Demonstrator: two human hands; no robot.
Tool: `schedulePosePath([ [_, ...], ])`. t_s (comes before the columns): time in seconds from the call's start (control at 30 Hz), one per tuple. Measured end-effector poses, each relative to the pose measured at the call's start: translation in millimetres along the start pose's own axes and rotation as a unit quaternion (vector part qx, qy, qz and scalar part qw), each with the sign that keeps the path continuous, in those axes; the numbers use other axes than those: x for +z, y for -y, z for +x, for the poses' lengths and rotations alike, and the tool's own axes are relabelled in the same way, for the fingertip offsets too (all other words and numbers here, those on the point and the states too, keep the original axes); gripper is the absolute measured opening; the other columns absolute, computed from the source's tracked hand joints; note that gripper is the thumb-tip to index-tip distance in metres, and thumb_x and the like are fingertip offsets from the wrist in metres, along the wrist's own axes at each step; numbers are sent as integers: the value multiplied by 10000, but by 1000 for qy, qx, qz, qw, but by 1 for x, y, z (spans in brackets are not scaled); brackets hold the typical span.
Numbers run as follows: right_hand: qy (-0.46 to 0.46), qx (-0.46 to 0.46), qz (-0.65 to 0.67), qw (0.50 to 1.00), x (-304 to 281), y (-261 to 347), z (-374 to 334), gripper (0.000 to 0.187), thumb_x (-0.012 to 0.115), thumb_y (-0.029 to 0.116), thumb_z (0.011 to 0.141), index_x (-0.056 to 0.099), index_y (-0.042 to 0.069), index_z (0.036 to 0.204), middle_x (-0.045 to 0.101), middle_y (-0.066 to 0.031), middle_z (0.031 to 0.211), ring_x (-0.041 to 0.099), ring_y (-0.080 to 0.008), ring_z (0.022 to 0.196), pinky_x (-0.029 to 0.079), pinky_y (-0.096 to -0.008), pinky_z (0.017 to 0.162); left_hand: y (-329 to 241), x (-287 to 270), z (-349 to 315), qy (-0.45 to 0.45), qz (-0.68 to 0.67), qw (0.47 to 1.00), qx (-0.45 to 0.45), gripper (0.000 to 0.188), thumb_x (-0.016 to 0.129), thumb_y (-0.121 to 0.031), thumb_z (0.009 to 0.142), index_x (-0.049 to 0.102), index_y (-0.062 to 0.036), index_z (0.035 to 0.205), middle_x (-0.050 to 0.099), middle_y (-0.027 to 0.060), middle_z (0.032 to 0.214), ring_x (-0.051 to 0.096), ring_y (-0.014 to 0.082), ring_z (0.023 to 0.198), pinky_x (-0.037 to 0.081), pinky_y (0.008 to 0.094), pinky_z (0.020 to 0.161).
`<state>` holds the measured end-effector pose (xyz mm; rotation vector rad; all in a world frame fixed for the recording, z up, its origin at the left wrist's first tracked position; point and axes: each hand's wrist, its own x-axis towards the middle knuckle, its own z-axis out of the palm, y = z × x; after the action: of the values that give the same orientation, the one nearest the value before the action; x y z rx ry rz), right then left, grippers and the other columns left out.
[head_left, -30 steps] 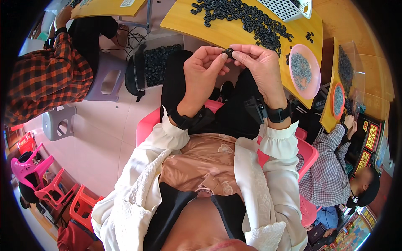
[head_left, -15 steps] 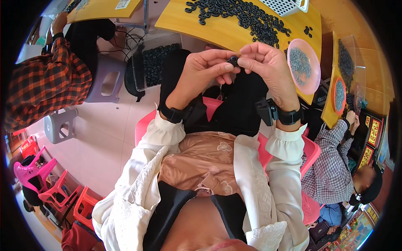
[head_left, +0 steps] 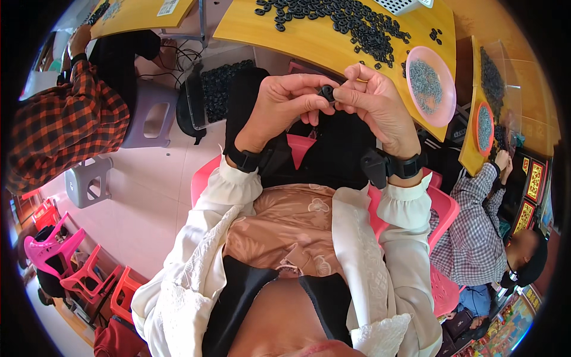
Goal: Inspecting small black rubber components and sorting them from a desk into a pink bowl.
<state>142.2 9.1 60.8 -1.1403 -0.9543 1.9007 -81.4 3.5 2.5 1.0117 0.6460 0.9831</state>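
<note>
A small black oval piece with holes [head_left: 326, 93] is pinched between the thumb and fingers of my left hand [head_left: 291, 101]. My right hand [head_left: 376, 98] meets it from the other side, its thumb and fingertip pressed together at the piece's right edge. Whether a tiny part sits between those right fingertips is too small to tell. Both hands are raised above my lap, just short of the yellow table [head_left: 247, 27]. Many similar black pieces [head_left: 357, 27] lie loose on that table. A pink bowl [head_left: 447, 98] of small silvery metal parts stands at its right side.
A white perforated basket [head_left: 404, 5] stands at the table's far edge. Left of my knees, a clear bin [head_left: 199, 98] of black pieces sits on the floor. People work at tables on both sides, near a grey stool [head_left: 89, 181] and an orange-rimmed bowl [head_left: 485, 128].
My hands have shifted slightly left and the black piece has turned to show its flat face. My right index finger has lifted a little away from it.
</note>
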Motion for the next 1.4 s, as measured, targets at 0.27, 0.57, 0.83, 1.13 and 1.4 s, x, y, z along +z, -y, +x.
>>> schedulePosePath([
  [0.27, -8, -3, -19, 1000, -1, -1, -1, 298, 808, 38, 934, 601, 70, 1146, 725, -23, 912, 646, -85, 788, 507, -198, 729, 3, 0, 2, 18, -75, 996, -39, 264, 709, -50, 996, 753, -3, 1252, 795, 100, 916, 703, 89, 684, 534, 191, 599],
  [0.57, -40, -39, -55, 997, 7, 8, -12, 284, 806, 27, 921, 630, 60, 1141, 760, -54, 984, 657, -95, 844, 503, -204, 794, -7, 5, 2, 15, -29, 999, -32, 293, 679, -92, 1037, 708, 7, 1311, 795, 89, 921, 693, 69, 707, 521, 186, 623],
  [0.83, -21, -3, -8, 1000, 0, 9, -15, 364, 808, 37, 915, 565, 70, 1184, 744, -53, 954, 656, -91, 827, 500, -204, 775, -10, 5, 1, 35, -25, 998, -40, 301, 684, -56, 1012, 725, -3, 1305, 803, 110, 953, 716, 89, 729, 535, 193, 617],
  [1.13, -15, 1, 10, 1000, -4, 3, -14, 325, 792, 45, 936, 538, 75, 1136, 742, -67, 971, 739, -150, 916, 574, -274, 860, 3, 8, 1, 23, -48, 998, -25, 281, 695, -26, 988, 747, 8, 1262, 801, 123, 901, 719, 97, 682, 538, 195, 580],
  [1.4, -45, -20, 18, 999, -1, 2, -17, 299, 796, 42, 939, 518, 100, 1034, 733, -74, 976, 736, -173, 909, 576, -291, 874, 9, 26, -2, -49, 7, 996, 78, 250, 693, 19, 994, 732, 22, 1241, 789, 107, 849, 698, 82, 641, 540, 193, 559],
])
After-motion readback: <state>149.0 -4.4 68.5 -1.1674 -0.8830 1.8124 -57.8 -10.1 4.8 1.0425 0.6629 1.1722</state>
